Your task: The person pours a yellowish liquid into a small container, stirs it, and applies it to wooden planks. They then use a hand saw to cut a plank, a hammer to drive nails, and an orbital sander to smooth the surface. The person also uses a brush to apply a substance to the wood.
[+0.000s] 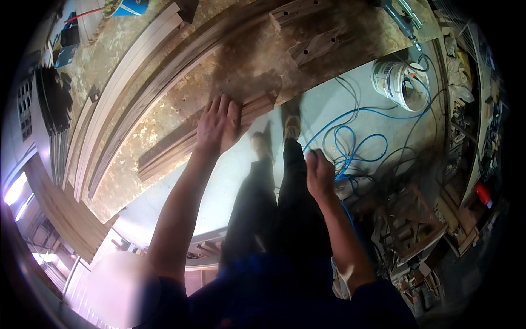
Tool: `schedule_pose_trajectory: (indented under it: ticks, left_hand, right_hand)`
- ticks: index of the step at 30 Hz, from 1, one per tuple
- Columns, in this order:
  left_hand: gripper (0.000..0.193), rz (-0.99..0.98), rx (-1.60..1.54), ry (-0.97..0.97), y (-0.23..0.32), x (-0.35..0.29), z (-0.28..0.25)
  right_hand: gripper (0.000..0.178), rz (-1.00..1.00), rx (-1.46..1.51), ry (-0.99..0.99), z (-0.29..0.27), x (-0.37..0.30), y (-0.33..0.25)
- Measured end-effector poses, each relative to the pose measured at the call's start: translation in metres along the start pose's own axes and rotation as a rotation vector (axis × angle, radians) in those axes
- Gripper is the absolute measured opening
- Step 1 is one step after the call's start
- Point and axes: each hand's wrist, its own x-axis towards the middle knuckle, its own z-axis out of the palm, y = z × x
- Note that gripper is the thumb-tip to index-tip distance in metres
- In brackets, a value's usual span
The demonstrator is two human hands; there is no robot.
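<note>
My left hand lies over a reddish-brown wooden strip at the near edge of the workbench. Its fingers bend together over the top of the wood, and the strip shows on both sides of the hand. My right hand is off the bench, over the floor beside my leg, near a coiled blue air hose. The fingers of that hand are curled closed; what they hold, if anything, is hidden.
Long wooden boards lie across the bench, with drilled wood pieces at the far side. An air tool rests near the right corner. A white bucket stands on the floor among hoses. Scrap wood is piled right.
</note>
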Motion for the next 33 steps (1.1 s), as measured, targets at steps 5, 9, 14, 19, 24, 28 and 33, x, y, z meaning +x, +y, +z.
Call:
schedule_pose_trajectory:
  ticks: [5, 9, 14, 19, 24, 28, 33]
  left_hand:
    - [0.052, -0.119, -0.120, -0.147, -0.020, 0.004, 0.000]
    - [0.049, -0.334, -0.787, -0.340, -0.061, 0.013, -0.026]
    - [0.048, -0.313, -0.408, -0.242, -0.037, 0.019, -0.055]
    - [0.045, -0.342, -0.287, -0.060, 0.000, 0.023, -0.069]
    - [0.036, -0.307, -0.293, 0.075, 0.033, 0.056, -0.079]
    - [0.035, -0.205, -0.321, 0.172, 0.062, 0.114, -0.072]
    - [0.038, -0.253, -0.304, 0.074, 0.067, 0.132, -0.025]
  right_hand:
    - [0.042, 0.038, 0.144, -0.005, -0.024, -0.013, 0.017]
    - [0.035, 0.118, 0.167, 0.115, -0.089, -0.013, 0.020]
    - [0.025, -0.190, -0.223, 0.173, -0.154, 0.101, -0.029]
    - [0.027, -0.428, -0.358, 0.275, -0.172, 0.264, -0.092]
    - [0.028, -0.710, -0.411, 0.531, -0.127, 0.347, -0.153]
    - [0.017, -0.670, -0.145, 0.364, -0.140, 0.286, -0.164]
    - [0.013, -0.452, -0.067, 0.386, -0.190, 0.188, -0.035]
